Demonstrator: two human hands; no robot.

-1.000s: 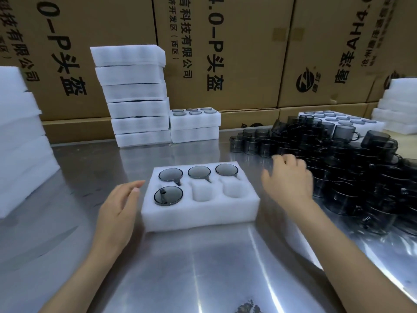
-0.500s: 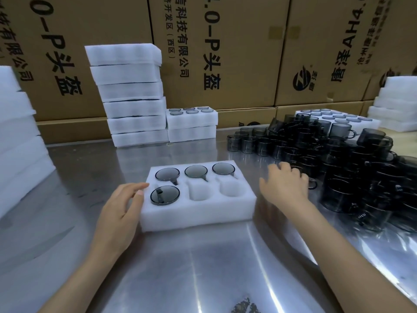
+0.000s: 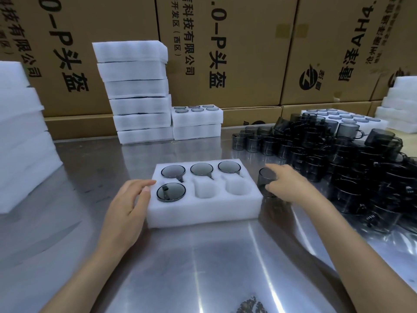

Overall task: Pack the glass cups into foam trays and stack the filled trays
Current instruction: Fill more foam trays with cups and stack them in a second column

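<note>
A white foam tray (image 3: pixel 203 211) lies on the steel table in front of me. Its back row and its front left pocket each hold a smoky glass cup (image 3: pixel 171 192); the two other front pockets are bare. My left hand (image 3: pixel 128 204) rests flat against the tray's left side, fingers apart. My right hand (image 3: pixel 286 186) grips another smoky glass cup (image 3: pixel 266 179) just off the tray's right edge. A big heap of loose glass cups (image 3: pixel 334 161) covers the table to the right.
A tall stack of foam trays (image 3: pixel 135 91) and a low stack of filled trays (image 3: pixel 197 122) stand at the back. More foam stacks sit at the far left (image 3: pixel 20 136) and far right (image 3: pixel 401 102). Cardboard boxes (image 3: pixel 225 46) wall the rear.
My right hand drew back from the heap toward the tray and now holds a cup. The left hand has stayed against the tray's left side.
</note>
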